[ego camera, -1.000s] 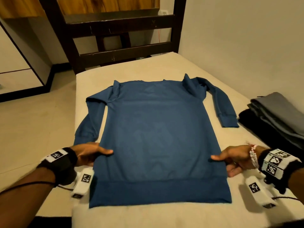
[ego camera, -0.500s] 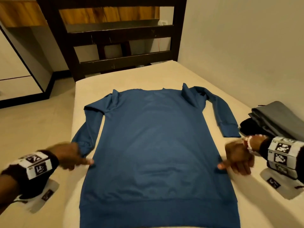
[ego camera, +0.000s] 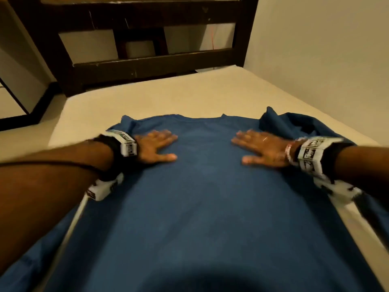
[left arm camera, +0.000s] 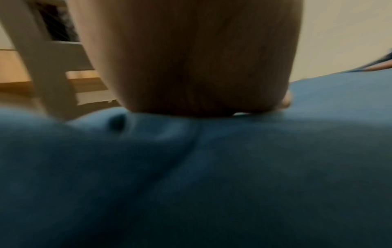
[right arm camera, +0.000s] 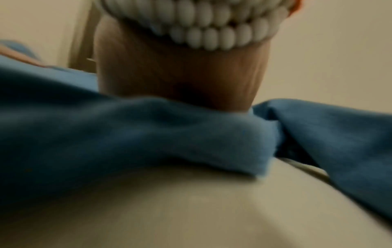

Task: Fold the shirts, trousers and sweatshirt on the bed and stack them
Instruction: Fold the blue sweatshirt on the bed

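Head view, hands (ego camera: 210,147) flat on sweatshirt (ego camera: 202,207), bed (ego camera: 168,95) beyond

Plain blue sweatshirt (ego camera: 206,197), no print showing, spread over a cream bed (ego camera: 160,98). Dark brown bed frame (ego camera: 147,64) behind, off-white wall (ego camera: 315,49). Black-and-white checked marker bands (ego camera: 311,154) on both wrists, and a white beaded bracelet (right arm camera: 203,21) with an orange bit.

A: Dim, warm yellowish light in the head view; a dark round shadow covers the sweatshirt (ego camera: 200,207) at the bottom edge.

B: The bed frame (ego camera: 134,64) bows with wide-angle distortion, and the forearms smear.

A: Both wrist views are soft, out of focus, the bead bracelet (right arm camera: 203,21) blurred.
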